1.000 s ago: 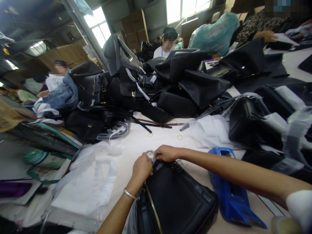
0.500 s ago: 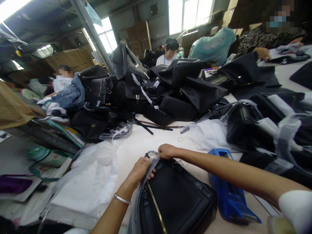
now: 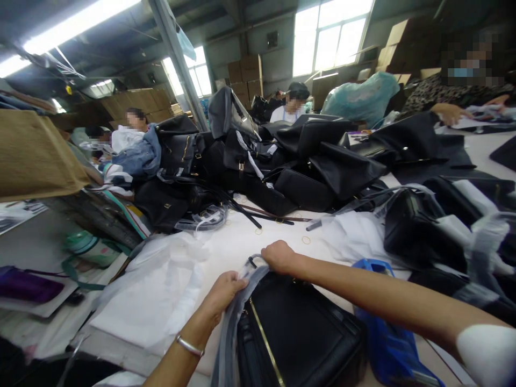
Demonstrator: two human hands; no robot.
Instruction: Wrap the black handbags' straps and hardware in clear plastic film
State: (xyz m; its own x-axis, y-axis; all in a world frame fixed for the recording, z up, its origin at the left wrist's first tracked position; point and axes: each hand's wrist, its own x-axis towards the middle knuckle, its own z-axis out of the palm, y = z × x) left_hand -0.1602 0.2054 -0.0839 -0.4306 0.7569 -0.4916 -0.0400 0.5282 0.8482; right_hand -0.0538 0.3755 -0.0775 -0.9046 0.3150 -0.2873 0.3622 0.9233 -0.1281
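Observation:
A black handbag [image 3: 302, 328] with a gold zipper [image 3: 264, 338] lies on the pale table in front of me. Along its left side runs a strap wrapped in clear plastic [image 3: 228, 344], which curves over at the bag's top end. My left hand [image 3: 223, 290] is closed on this wrapped strap, thumb on top. At the curve, my right hand [image 3: 278, 257] is closed around the strap's far part; its fingertips are hidden. A blue tape dispenser [image 3: 389, 338] stands right of the bag, partly behind my right forearm.
White plastic sheets [image 3: 149, 301] lie at the left. Black bags [image 3: 298, 188] are heaped across the back, with more wrapped bags [image 3: 415, 220] at the right. Yellow rubber bands [image 3: 306, 240] are scattered on the table [image 3: 226, 247]. A co-worker's hand [image 3: 449, 114] rests at the far right.
My left hand has moved a little left and down along the wrapped strap, away from the right hand. The right hand keeps its hold. The camera view has shifted slightly.

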